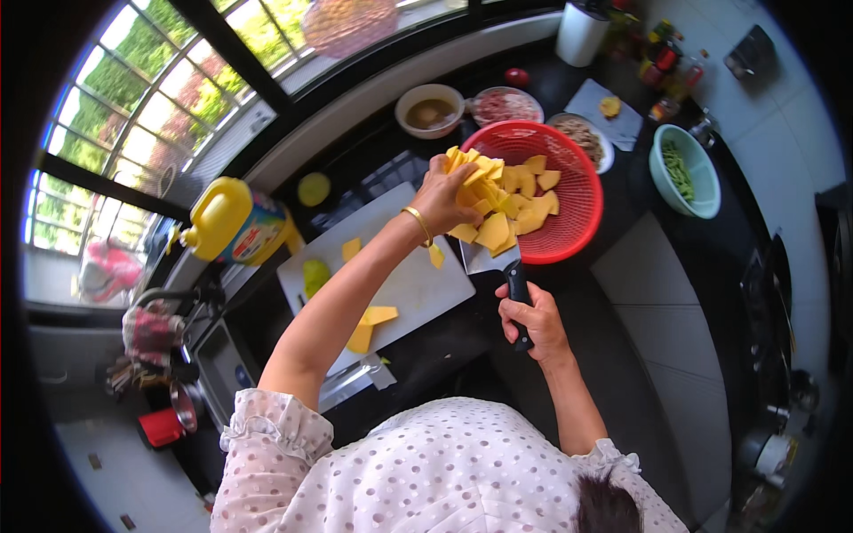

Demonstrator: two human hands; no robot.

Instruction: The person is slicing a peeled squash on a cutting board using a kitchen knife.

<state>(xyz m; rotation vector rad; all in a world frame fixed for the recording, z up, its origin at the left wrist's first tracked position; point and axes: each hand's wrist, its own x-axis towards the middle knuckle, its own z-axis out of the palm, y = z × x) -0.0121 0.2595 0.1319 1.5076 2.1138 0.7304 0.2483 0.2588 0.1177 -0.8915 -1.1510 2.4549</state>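
Observation:
My right hand [535, 318] grips the black handle of a cleaver [488, 258], whose wide blade carries a heap of yellow-orange slices [492, 193], possibly pumpkin or mango. With spread fingers, my left hand [445, 200] steadies the heap from its left side. Blade and heap are at the near left rim of a red plastic colander [580, 220]. More slices [533, 203] lie inside it. Left of the cleaver is a white cutting board [426, 293], bearing a few loose pieces [370, 326] and a green piece [316, 276]. Part of the blade is hidden under the slices.
Behind the colander stand a bowl of brown liquid [430, 112], a bowl of reddish chopped food [508, 106] and another bowl [583, 136]. A mint-green basin [686, 170] of green vegetables is at right. A yellow jug [233, 220] stands near the sink [223, 370] at left.

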